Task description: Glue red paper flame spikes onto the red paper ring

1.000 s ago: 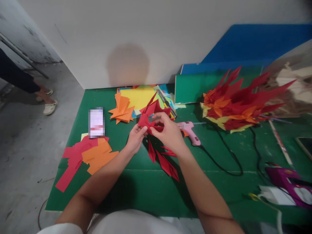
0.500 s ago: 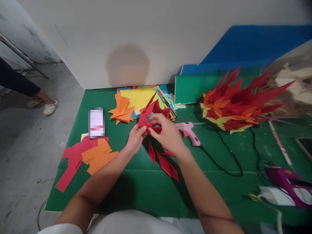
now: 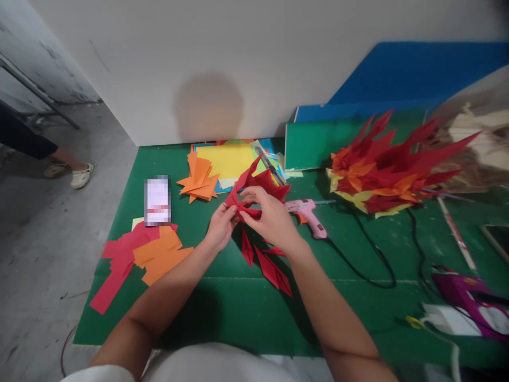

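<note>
Both hands hold a spiky red folded-paper cluster [image 3: 258, 183] above the green mat [image 3: 222, 318]. My left hand [image 3: 220, 225] pinches its left edge with closed fingers. My right hand [image 3: 270, 217] grips its lower middle, thumb and fingers pressed on a red point. Below the hands lie three loose red folded points [image 3: 270, 265] on the mat. A pink glue gun [image 3: 310, 212] rests just right of my right hand, its black cord trailing right.
Orange folded pieces [image 3: 199, 180] and a stack of coloured sheets [image 3: 228, 159] lie behind the hands. Red and orange paper strips [image 3: 139, 254] and a phone [image 3: 157, 200] sit at left. A large red-orange-yellow paper flame [image 3: 389, 164] stands at right. A person's feet [image 3: 67, 170] are far left.
The red cluster has turned and tipped slightly right in my hands, and my right fingers have shifted their grip. The person's feet at far left have stepped further left.
</note>
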Tool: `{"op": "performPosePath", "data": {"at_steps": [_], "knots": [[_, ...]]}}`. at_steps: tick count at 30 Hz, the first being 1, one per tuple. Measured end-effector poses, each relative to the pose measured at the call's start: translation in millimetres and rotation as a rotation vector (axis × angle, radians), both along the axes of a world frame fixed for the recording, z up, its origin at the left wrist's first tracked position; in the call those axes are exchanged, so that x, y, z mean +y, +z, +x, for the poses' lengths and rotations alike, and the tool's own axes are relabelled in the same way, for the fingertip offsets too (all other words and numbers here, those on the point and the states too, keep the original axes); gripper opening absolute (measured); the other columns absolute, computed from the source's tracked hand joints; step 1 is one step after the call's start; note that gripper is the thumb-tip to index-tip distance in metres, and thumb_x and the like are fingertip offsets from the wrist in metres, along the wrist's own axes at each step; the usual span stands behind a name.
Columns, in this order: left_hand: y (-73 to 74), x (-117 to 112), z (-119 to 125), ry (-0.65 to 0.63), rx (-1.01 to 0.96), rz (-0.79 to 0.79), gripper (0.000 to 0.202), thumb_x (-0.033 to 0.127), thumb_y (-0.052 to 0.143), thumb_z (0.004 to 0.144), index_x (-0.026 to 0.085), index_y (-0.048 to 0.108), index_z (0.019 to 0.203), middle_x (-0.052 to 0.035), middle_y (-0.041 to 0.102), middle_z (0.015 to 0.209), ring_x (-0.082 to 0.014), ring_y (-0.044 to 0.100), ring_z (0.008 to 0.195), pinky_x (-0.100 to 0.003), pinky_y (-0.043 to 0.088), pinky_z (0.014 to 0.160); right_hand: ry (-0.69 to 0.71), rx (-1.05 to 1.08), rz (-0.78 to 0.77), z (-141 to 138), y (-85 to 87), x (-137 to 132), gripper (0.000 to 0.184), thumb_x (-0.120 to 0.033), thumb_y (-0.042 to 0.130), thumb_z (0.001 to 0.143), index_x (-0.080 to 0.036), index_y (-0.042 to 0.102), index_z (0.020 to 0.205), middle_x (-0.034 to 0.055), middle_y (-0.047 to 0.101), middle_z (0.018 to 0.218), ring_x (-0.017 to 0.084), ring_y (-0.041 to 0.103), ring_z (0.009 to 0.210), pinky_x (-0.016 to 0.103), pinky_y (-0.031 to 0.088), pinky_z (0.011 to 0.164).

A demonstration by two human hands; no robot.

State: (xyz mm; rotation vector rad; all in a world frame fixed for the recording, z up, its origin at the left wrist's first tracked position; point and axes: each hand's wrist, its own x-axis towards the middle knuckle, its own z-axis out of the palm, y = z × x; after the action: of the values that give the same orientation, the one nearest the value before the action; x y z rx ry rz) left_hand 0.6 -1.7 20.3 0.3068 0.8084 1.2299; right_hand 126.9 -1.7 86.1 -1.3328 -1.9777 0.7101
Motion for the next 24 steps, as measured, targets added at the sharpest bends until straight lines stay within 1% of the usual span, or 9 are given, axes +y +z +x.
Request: {"op": "performPosePath", "data": {"at_steps": [5,10,17,24], "knots": [[-2.4,0.3,-1.3,-0.027,-0.021,-0.001,0.031,0.025,0.08,0.065,0.017,0.06,0.088,0.0011,0.067,0.085,-0.0088,0.062,0.074,-0.022,0.045,0.072,0.015,0.011,-0.001,-0.1,-0.6,0.2,0.033,-0.014,0.055,0.079,-0.025,0.05,0.109,0.0046,0.068,0.1,0.022,0.066,0.093,0.037,0.051,0.081],[-4.7,0.6,-2.9,-0.044,-0.064,-0.006,0.033,0.024,0.081,0.064,0.016,0.06,0.088,-0.0006,0.068,0.09,-0.0091,0.062,0.076,-0.021,0.045,0.072,0.026,0.027,0.0,-0.6,-0.1,0.0,0.032,-0.014,0.056,0.079,-0.024,0.05,0.109,0.0044,0.068,0.098,0.021,0.066,0.094,0.037,0.051,0.081],[-1.1,-0.2,-3.0,-0.036,-0.107,-0.014,0.028,0.019,0.077,0.068,0.016,0.059,0.088,0.0021,0.067,0.083,-0.0079,0.062,0.072,-0.021,0.046,0.073,0.037,0.047,0.003,-0.8,-1.5,-0.2,0.033,-0.012,0.057,0.078,-0.025,0.05,0.108,0.003,0.067,0.099,0.021,0.066,0.092,0.036,0.052,0.079],[-3.3,0.5,-3.6,-0.03,-0.116,0.005,0.029,0.02,0.078,0.067,0.017,0.059,0.09,0.0013,0.067,0.085,-0.008,0.062,0.074,-0.02,0.046,0.072,0.05,0.057,0.005,-0.2,-1.4,0.3,0.035,-0.012,0.057,0.079,-0.025,0.049,0.11,0.0032,0.067,0.101,0.021,0.066,0.094,0.038,0.053,0.081]]}}
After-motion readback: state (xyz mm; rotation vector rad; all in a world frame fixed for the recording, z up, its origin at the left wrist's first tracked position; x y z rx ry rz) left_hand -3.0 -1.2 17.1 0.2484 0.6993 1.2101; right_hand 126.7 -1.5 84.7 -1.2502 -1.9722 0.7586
